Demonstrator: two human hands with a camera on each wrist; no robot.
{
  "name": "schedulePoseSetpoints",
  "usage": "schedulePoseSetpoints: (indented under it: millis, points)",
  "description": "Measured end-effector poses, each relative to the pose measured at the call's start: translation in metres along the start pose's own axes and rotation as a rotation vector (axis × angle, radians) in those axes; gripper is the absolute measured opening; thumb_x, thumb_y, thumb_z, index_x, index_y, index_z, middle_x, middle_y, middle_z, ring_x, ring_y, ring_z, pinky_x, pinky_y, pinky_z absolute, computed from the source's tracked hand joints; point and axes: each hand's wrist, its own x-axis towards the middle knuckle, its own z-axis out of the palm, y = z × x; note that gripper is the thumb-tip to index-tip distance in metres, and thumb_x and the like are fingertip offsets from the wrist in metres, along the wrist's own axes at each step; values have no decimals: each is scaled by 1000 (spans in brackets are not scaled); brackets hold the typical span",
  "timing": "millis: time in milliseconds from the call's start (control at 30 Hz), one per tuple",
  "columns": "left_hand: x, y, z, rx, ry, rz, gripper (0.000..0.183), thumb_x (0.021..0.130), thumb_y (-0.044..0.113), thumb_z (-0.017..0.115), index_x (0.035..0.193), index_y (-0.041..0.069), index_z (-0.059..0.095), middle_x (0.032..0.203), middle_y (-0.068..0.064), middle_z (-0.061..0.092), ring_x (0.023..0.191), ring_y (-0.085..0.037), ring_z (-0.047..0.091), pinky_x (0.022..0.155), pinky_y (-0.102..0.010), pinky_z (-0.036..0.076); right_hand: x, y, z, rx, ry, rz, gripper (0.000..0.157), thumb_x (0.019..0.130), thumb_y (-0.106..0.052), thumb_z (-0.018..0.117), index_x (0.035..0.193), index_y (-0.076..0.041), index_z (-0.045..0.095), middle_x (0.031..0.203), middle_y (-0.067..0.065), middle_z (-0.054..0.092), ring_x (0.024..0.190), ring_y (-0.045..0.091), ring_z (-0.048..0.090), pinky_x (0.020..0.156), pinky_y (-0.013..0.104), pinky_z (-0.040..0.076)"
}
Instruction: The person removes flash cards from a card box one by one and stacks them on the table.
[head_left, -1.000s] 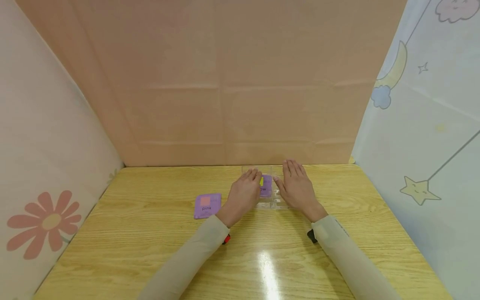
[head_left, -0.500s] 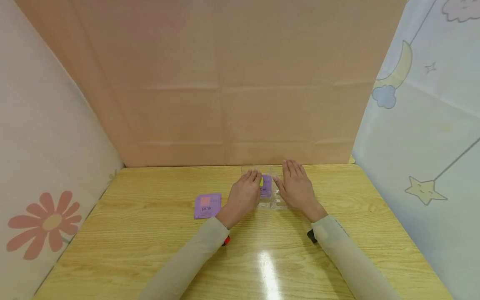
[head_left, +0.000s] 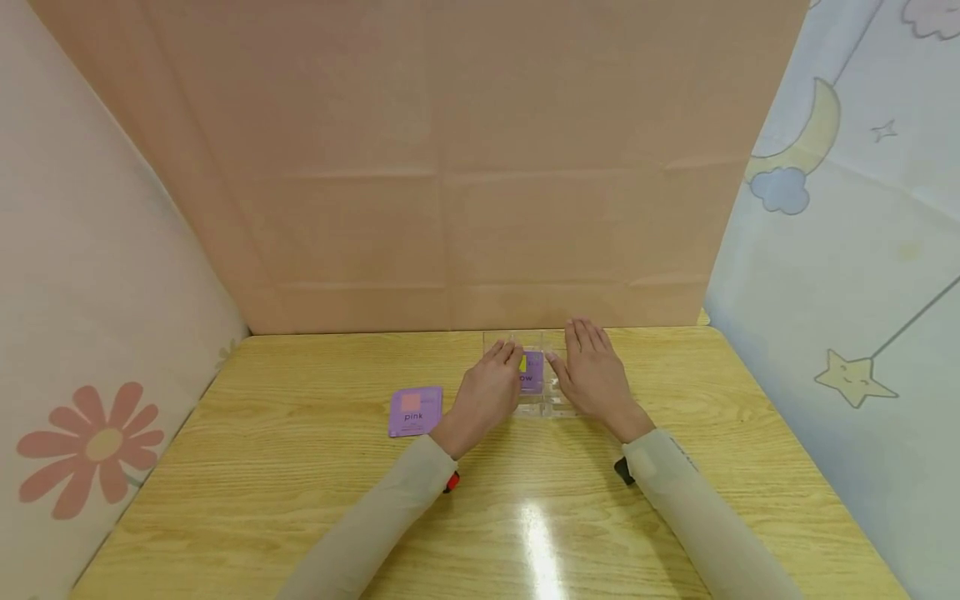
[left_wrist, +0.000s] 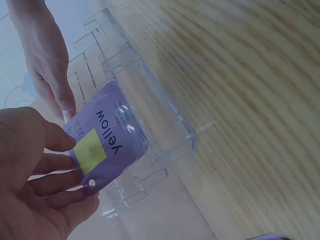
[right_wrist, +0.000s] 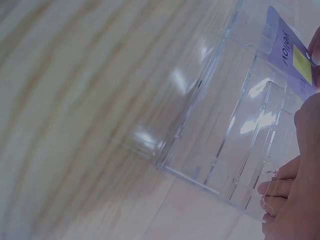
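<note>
A clear plastic organizer (head_left: 534,411) with stepped dividers stands at the back of the table. In it sits a purple sachet (left_wrist: 110,132) with a yellow square and the word "yellow", tilted among the clear walls. My left hand (head_left: 486,388) pinches the sachet's upper edge, thumb on the printed face and fingers behind. The right hand (head_left: 597,379) rests on the organizer's right part, fingers extended and thumb spread toward the sachet. Its fingertips (right_wrist: 277,187) touch the clear plastic. A second purple sachet (head_left: 415,414), labelled "pink", lies on the table left of the left hand.
The wooden table (head_left: 300,517) runs up to a tan backdrop (head_left: 480,183) close behind the organizer. Patterned white panels (head_left: 97,250) stand along both sides.
Both hands, the organizer and the sachets keep their places. The side panel at the right has shifted slightly in view.
</note>
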Motion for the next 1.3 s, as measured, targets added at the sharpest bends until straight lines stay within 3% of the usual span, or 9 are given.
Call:
schedulePoseSetpoints:
  millis: [233,400,533,700,867,1067,1300]
  points:
    - [5,-1,-6,-22,-41,-38,40,104,12,64,144,12,64,150,-7,64,139,-26,62,94,-36,64,0,0,-1,11,-7,3,74,112,-45,42,158,13,31,163,33,39,156,47,33,132,58,23]
    - [6,-4,-13,-112,-59,-78,39,101,4,66,138,14,69,142,-6,70,129,-25,69,91,-35,65,0,0,-1,17,-10,0,74,112,-44,43,158,13,31,164,33,38,156,47,33,132,59,23]
    - [6,-9,-13,-182,-41,-82,36,102,2,65,135,15,72,132,-7,75,119,-25,73,91,-36,65,0,0,-1,14,-3,-7,74,112,-43,44,158,13,32,163,33,38,155,48,34,132,59,24]
    - [6,-16,-8,-247,13,-62,34,102,2,66,129,18,76,113,-6,77,100,-19,76,81,-28,65,0,0,-2,10,3,-10,73,112,-44,44,157,13,33,163,33,40,155,47,36,132,58,25]
    - [7,-22,-5,-374,30,-60,30,103,4,65,126,16,77,107,-7,77,88,-17,74,75,-26,63,0,0,-1,2,1,-6,73,112,-44,42,157,13,34,162,32,40,155,47,36,132,58,25]
    - [6,-29,-1,-571,17,-117,25,104,7,65,126,9,76,118,-8,79,98,-18,76,82,-29,64,0,0,1,-7,-11,3,73,113,-44,41,158,12,32,163,32,40,156,47,34,132,59,25]
    - [5,-34,0,-705,0,-177,16,102,12,69,116,6,76,105,-10,81,88,-17,76,74,-26,64,0,-2,-2,1,-25,16,74,113,-46,40,159,11,32,164,31,39,158,46,31,132,58,24]
